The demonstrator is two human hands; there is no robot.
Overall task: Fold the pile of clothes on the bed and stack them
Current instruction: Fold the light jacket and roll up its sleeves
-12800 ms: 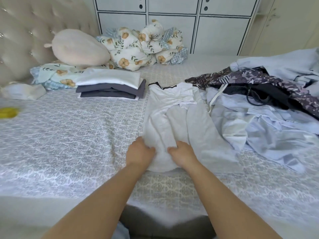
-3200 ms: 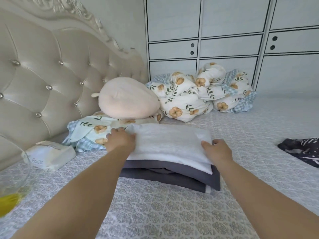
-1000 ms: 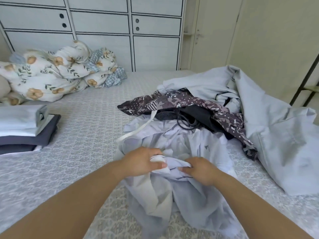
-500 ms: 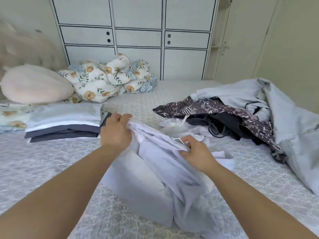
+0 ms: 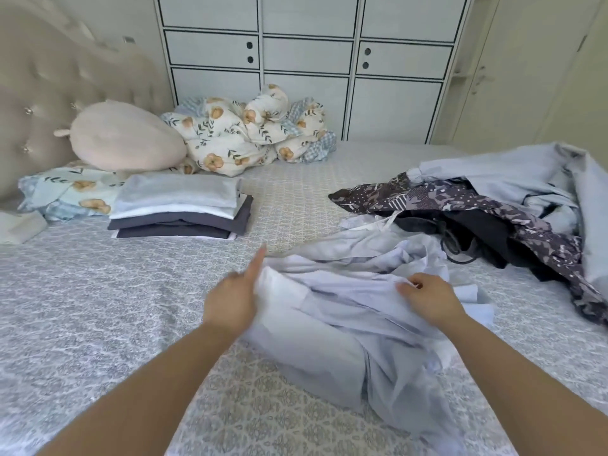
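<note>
A crumpled pale lilac shirt lies on the patterned bed in front of me. My left hand grips its left edge, with the index finger sticking out. My right hand pinches a fold on its right side. A stack of folded clothes, light grey and white on top of dark grey, sits at the back left. An unfolded pile with a dark patterned garment, black items and pale blue cloth lies at the right.
A beige round pillow and a floral quilt rest against the tufted headboard. A floral pillowcase lies left of the stack. White cabinets stand behind the bed.
The folded white garment was set on the stack. Both hands then took the lilac shirt from the pile, lifted it leftward, and have now lowered it toward the bed.
</note>
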